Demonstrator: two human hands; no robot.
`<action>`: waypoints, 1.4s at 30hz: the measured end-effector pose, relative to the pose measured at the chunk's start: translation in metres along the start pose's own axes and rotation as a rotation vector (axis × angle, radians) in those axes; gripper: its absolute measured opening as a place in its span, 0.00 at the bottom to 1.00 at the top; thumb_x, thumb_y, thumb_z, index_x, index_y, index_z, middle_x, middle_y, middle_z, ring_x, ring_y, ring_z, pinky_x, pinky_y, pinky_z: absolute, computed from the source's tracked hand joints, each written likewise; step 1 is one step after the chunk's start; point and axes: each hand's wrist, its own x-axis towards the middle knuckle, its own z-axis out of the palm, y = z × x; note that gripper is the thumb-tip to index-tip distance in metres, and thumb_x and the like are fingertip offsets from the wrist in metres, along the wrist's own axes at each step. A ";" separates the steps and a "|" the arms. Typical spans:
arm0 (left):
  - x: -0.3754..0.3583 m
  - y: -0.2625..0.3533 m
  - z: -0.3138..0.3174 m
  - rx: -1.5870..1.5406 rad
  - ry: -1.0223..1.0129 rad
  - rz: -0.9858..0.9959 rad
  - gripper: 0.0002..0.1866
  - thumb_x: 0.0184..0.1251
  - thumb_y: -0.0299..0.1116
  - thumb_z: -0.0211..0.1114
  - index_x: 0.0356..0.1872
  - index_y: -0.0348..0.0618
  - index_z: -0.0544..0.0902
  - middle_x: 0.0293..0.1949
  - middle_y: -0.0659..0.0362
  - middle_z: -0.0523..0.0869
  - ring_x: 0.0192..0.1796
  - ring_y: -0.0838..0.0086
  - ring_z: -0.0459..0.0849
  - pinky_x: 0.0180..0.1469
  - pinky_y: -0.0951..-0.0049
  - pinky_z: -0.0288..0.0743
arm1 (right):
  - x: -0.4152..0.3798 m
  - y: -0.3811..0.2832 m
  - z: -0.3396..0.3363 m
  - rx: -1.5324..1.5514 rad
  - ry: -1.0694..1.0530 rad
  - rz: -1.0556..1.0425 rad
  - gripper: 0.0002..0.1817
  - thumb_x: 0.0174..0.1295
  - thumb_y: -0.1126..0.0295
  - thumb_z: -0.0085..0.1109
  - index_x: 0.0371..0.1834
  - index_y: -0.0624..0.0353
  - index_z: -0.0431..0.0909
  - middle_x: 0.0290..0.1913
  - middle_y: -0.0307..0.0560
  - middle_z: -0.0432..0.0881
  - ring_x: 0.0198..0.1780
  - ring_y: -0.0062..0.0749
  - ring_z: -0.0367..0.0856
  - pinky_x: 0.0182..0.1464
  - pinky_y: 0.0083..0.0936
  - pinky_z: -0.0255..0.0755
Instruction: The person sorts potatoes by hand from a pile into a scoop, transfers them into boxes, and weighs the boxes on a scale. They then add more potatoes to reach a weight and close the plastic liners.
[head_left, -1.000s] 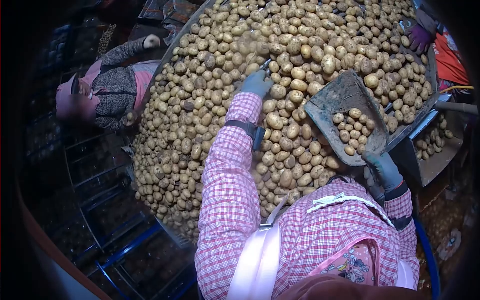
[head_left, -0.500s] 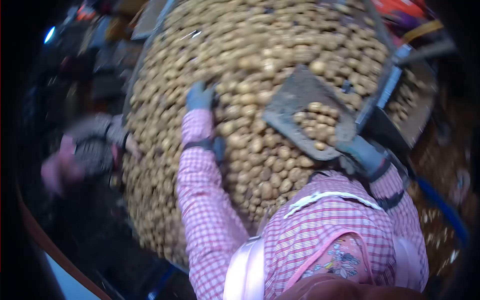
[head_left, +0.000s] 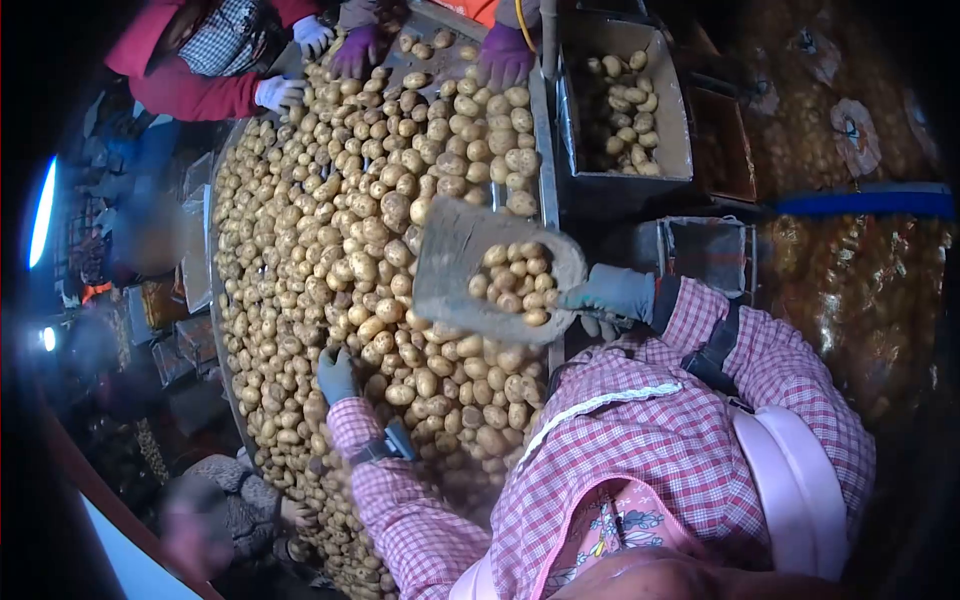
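Observation:
A large table is heaped with small yellow potatoes. My right hand, in a grey glove, grips the handle end of a dirty metal scoop held above the pile, with several potatoes lying in it. My left hand, also gloved, rests on the potatoes at the near side of the heap, fingers spread. My sleeves are pink checked cloth.
A metal bin holding potatoes stands to the right of the table, with another box nearer me. Other people's gloved hands work at the far end, one in a red sleeve. Another person is at the lower left.
The view has swung round, so the table now runs away from me. The scoop with its potatoes has stayed in my right hand; my left hand has drawn back toward the near side of the heap.

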 end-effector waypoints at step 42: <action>-0.169 0.361 0.268 0.247 -0.247 0.992 0.34 0.58 0.32 0.66 0.70 0.52 0.73 0.71 0.47 0.70 0.73 0.42 0.66 0.71 0.50 0.67 | -0.056 0.089 -0.414 0.759 0.683 -0.610 0.14 0.71 0.62 0.56 0.49 0.60 0.82 0.35 0.44 0.89 0.23 0.18 0.80 0.21 0.13 0.74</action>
